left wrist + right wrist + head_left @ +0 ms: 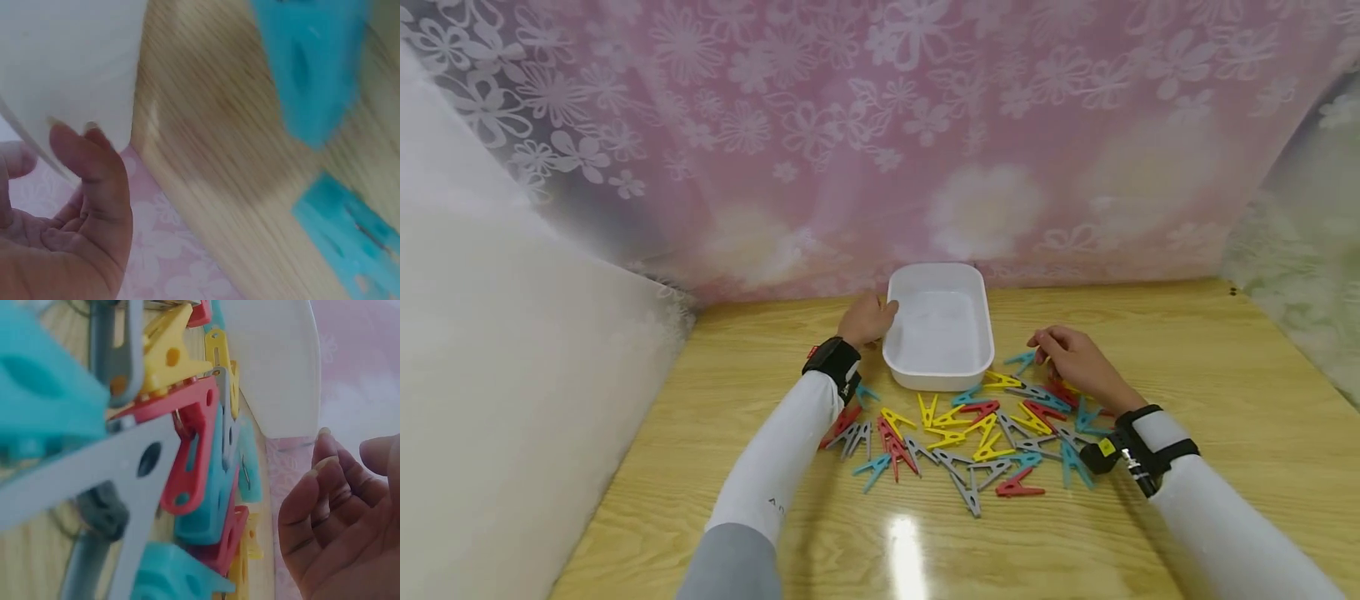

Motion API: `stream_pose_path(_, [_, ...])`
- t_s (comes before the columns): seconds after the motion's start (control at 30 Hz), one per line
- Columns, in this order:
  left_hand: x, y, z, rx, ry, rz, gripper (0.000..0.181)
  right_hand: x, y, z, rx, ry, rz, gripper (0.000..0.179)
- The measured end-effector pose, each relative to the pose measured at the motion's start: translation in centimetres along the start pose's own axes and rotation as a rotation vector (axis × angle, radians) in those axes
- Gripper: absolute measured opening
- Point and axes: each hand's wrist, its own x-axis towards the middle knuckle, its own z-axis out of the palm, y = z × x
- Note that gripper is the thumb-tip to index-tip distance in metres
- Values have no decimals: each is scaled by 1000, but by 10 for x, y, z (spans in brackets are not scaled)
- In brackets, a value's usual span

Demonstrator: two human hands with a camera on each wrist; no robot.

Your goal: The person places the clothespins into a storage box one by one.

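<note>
A white plastic tray (938,382) stands on the wooden table toward the back, its inside bare. My left hand (867,320) grips its left rim; the left wrist view has the thumb on one side of the tray wall (69,75) and bent fingers (94,169) on the other. Right of the tray, my right hand (1078,364) hovers over the edge of a clothespin pile, fingers loosely curled with nothing between them. Close by its fingertips lies a blue clothespin (1021,360). Red, grey, yellow and blue clothespins (187,444) lie beneath that hand.
Many clothespins, such as a red one (1019,484) and a grey one (967,493), spread over the table (820,542) in front of the tray. A pink flowered cloth (820,167) hangs behind the table, and a white cloth (512,333) stands along the left.
</note>
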Motion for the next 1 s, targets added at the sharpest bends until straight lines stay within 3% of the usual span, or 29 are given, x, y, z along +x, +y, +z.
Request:
stream_pose_path(0.17, [6, -2, 5, 123, -62, -60, 39, -4, -6, 2, 99, -21, 20, 53])
stream_pose_path(0.47, [4, 10, 7, 264, -14, -81, 35, -5, -12, 0, 162, -13, 18, 55])
stream_pose_path(0.6, [3, 14, 8, 281, -19, -112, 33, -4, -6, 0, 104, 6, 28, 52])
stream_pose_path(0.77, [3, 16, 13, 297, 5, -107, 31, -2, -1, -2, -20, 28, 27, 48])
stream_pose_path(1.0, [9, 18, 23, 355, 4, -122, 26, 2, 4, -3, -223, -14, -66, 33])
